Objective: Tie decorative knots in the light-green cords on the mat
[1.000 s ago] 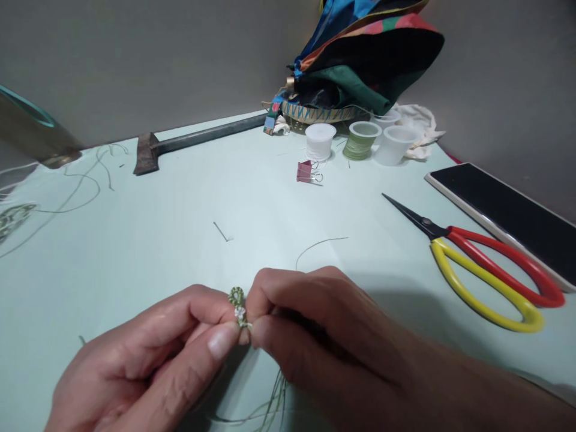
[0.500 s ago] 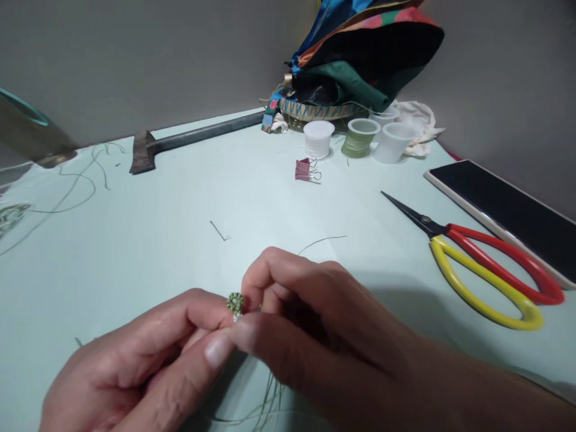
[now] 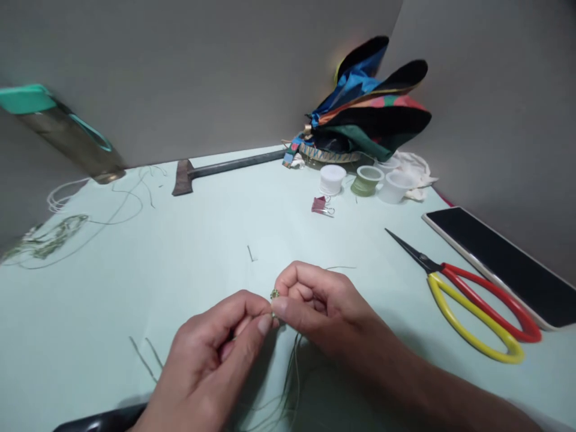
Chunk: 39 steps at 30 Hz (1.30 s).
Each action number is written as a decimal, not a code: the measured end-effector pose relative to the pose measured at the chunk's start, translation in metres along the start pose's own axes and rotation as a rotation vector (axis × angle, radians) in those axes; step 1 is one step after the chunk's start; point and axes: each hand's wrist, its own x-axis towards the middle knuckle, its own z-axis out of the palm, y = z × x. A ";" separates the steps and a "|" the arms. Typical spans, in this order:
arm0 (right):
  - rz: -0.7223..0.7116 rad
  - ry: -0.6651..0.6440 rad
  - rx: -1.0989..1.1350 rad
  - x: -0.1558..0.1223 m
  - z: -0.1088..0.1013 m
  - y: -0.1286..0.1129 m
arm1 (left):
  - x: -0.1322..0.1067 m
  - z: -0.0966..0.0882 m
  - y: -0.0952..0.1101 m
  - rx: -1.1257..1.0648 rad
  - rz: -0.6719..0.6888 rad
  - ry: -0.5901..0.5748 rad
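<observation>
A tiny ring of knotted green cord [image 3: 275,294] shows at the meeting fingertips of both hands, above the tabletop. My left hand [image 3: 211,354] is closed, its thumb and index finger pinching the lower part of this piece. From the other side, my right hand [image 3: 326,306] pinches it just below the ring, thumb forward and the other fingers curled. The fingertips hide much of the work. Below my right hand, several loose cord ends [image 3: 292,372] hang down towards the table.
Scissors [image 3: 423,259] and a phone [image 3: 499,264] lie at right. Behind are a binder clip [image 3: 319,204], a white spool [image 3: 332,180], a green spool [image 3: 365,183], a hammer-like tool [image 3: 183,178] and colourful fabric [image 3: 369,114]. Left stand a bottle [image 3: 74,135] and tangled green thread [image 3: 63,235].
The view has pulled back and shifted, showing the whole bottle top and more thread at left. Both hands still pinch the knotted piece; the ring now sits nearer the right fingertips.
</observation>
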 end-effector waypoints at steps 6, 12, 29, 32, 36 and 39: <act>-0.070 0.063 -0.061 0.034 0.010 -0.008 | 0.025 -0.010 0.008 -0.047 0.123 0.118; -0.089 0.091 -0.134 0.052 0.016 -0.016 | 0.039 -0.016 0.001 -0.109 0.131 0.142; 0.094 0.106 -0.573 0.071 0.014 -0.018 | 0.058 -0.021 -0.007 -0.083 -0.061 0.070; 0.096 0.085 -0.636 0.069 0.012 -0.019 | 0.060 -0.022 -0.005 -0.036 -0.108 0.055; 0.044 0.067 -0.691 0.062 0.011 -0.021 | 0.060 -0.021 -0.001 0.013 -0.134 0.044; -0.010 0.076 -0.746 0.054 0.012 -0.022 | 0.058 -0.020 0.003 0.029 -0.131 0.045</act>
